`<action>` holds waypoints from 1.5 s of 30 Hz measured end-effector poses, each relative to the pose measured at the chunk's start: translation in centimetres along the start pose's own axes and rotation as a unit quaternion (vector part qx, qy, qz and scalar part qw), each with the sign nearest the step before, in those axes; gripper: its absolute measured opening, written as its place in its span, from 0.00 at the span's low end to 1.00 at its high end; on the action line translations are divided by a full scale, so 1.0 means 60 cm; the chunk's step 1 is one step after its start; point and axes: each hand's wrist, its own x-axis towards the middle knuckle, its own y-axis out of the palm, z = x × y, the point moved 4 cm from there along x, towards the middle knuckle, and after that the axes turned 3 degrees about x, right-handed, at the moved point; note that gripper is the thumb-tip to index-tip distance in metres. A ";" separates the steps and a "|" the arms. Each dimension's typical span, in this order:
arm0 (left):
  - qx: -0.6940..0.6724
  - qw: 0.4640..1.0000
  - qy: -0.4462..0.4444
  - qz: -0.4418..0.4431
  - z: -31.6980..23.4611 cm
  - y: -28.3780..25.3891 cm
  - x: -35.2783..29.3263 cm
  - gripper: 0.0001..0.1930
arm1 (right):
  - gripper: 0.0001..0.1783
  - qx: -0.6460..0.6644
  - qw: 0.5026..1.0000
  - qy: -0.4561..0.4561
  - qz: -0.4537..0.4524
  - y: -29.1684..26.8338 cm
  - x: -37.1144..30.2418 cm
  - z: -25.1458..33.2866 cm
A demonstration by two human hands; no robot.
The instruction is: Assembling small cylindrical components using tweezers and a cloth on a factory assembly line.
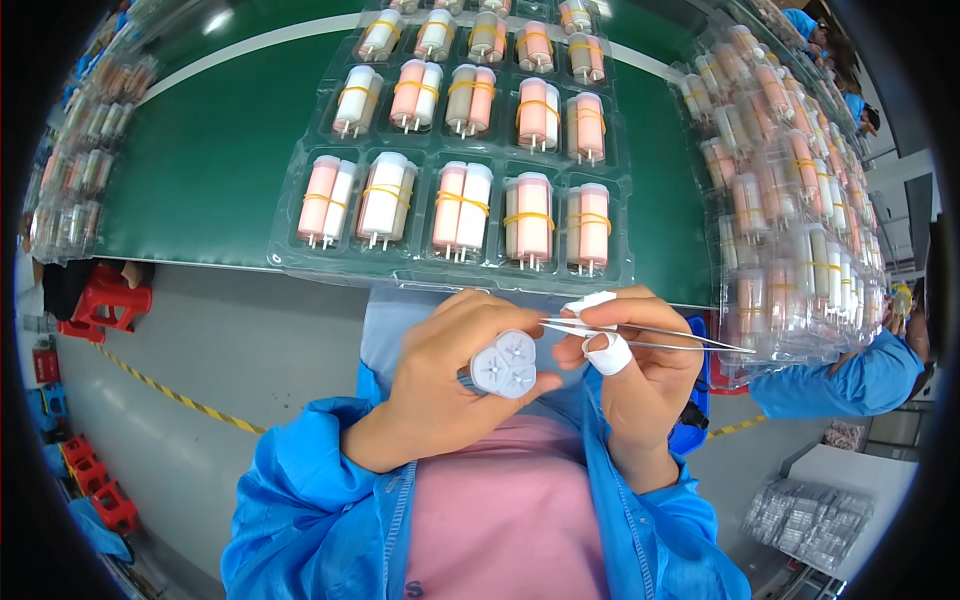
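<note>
My left hand (430, 385) is closed around a bundle of tubes (505, 364), its three-lobed, pale grey end turned up toward me. The bundle's sides are mostly hidden by my fingers. A pair of metal tweezers (690, 340) lies in my right hand (650, 395), pinched between thumb and fingers. Its tips point left, close to my left fingers and just above the bundle's end. White wraps (608, 354) cover my right thumb and a fingertip. Beyond both hands, a clear plastic tray (350, 262) holds rows of pink, white and grey tube bundles (462, 208) with yellow rubber bands around them.
The tray rests on a green work surface (200, 190). Stacked trays of similar tubes (790, 230) rise at the right, with another stack (90, 170) far left. A co-worker's blue sleeve (840, 380) shows at right. Red stools (112, 298) stand on the grey floor at left.
</note>
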 end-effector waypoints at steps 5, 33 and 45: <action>-0.061 0.998 -0.012 -0.011 0.002 0.007 0.004 0.16 | 0.09 -0.045 0.998 -0.040 0.001 0.004 -0.002 0.003; -0.003 0.998 0.001 -0.057 0.008 0.013 0.000 0.13 | 0.09 -0.144 0.986 -0.076 0.045 0.026 -0.003 0.009; -0.004 0.999 -0.001 -0.036 0.001 0.012 0.000 0.11 | 0.08 -0.170 0.977 -0.108 0.066 0.023 0.001 0.014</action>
